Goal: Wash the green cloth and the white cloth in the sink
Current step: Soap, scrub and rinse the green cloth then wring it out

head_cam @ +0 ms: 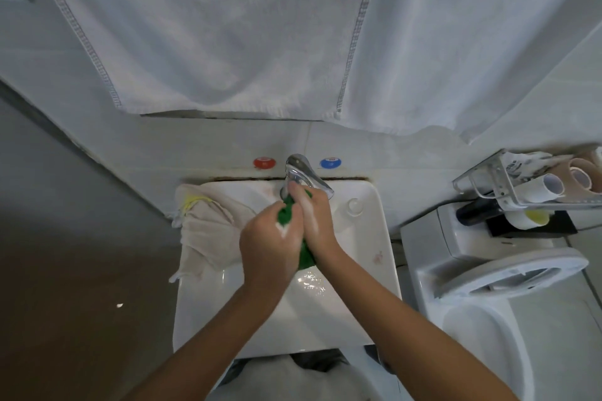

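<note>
Green cloth (304, 255), one, gripped by left hand (270, 246), right hand (314, 215).

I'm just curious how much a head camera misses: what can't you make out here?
All head view:
- Green cloth: mostly hidden by the left hand and right hand gripping it.
- Tap spout: behind the right hand, so running water cannot be told.
- Drain: covered by hands.
- Shelf items: cut off by the right edge.
- White cloth: bunched, stains unclear.
</note>
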